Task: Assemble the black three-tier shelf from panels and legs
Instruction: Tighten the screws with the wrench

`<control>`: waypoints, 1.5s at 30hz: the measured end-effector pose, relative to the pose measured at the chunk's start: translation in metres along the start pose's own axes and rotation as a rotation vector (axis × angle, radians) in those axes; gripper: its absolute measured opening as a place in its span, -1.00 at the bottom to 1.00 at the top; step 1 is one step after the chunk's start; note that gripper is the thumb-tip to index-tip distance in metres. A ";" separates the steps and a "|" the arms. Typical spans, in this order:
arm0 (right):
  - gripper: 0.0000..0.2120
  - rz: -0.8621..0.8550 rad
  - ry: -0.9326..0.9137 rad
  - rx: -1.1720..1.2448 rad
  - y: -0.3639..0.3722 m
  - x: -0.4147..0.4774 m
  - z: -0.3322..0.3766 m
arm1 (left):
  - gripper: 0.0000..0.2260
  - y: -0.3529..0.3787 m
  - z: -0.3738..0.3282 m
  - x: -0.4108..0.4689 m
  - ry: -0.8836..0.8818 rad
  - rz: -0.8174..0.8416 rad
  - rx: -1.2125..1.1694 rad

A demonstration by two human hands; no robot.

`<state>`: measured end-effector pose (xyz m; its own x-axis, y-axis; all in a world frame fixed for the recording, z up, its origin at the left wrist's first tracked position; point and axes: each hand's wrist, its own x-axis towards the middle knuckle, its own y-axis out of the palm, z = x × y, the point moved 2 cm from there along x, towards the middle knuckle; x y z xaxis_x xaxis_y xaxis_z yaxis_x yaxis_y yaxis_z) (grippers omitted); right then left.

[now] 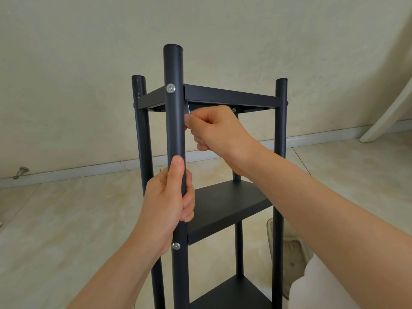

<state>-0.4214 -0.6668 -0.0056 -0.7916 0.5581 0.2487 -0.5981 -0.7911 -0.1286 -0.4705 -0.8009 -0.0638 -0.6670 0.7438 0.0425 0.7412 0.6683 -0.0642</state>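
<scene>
Far left, low by the wall: a doorstop (21, 171) above the baseboard (89, 171), over a pale floor (66, 219).

Further right, mid-frame: the shelf (225, 206), upright on that floor, all black, seen from its near corner.

First, the left leg (140, 130), joined to the top panel (229, 95) at its corner.

Next, nearest the camera, the front leg (175, 108), with one screw (170, 88) at top-panel height and a lower screw (176, 246) at the level of the mid panel (223, 210).

Around that front leg, between the two screws: the left grip (166, 204), fingers curled round the tube, thumb laid straight up along it.

Just right of the leg, under the top panel: a thin silvery tool (187, 109), pointing up to the panel's underside.

On it, the right grip (214, 130), pinching the tool between thumb and forefinger, the other fingers curled in; forearm crossing in front of the mid panel.

Behind the hand and below the mid panel, parts of the back leg (238, 241).

At the bottom edge, the low panel (236, 293).

Then the right leg (279, 152), meeting the top panel's right corner.

Beside it on the floor, a clear slipper (292, 259), half hidden by a white garment (312, 286).

Far right, a white board (390, 112) slanting against the wall (89, 63).
</scene>
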 end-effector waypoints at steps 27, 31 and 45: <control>-0.41 -0.349 -0.345 -0.185 0.032 0.022 -0.017 | -0.34 -0.019 0.007 0.013 -0.013 0.024 0.018; -0.56 -0.282 -0.279 -0.154 0.037 0.028 -0.022 | -0.32 -0.021 0.009 0.017 -0.018 0.002 0.030; -0.67 -0.147 -0.087 -0.028 0.029 0.015 -0.006 | -0.32 -0.032 0.008 0.014 -0.031 0.045 -0.014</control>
<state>-0.4509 -0.6796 -0.0115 -0.6824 0.6422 0.3493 -0.7107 -0.6946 -0.1114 -0.5041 -0.8121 -0.0688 -0.6347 0.7727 0.0085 0.7714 0.6342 -0.0516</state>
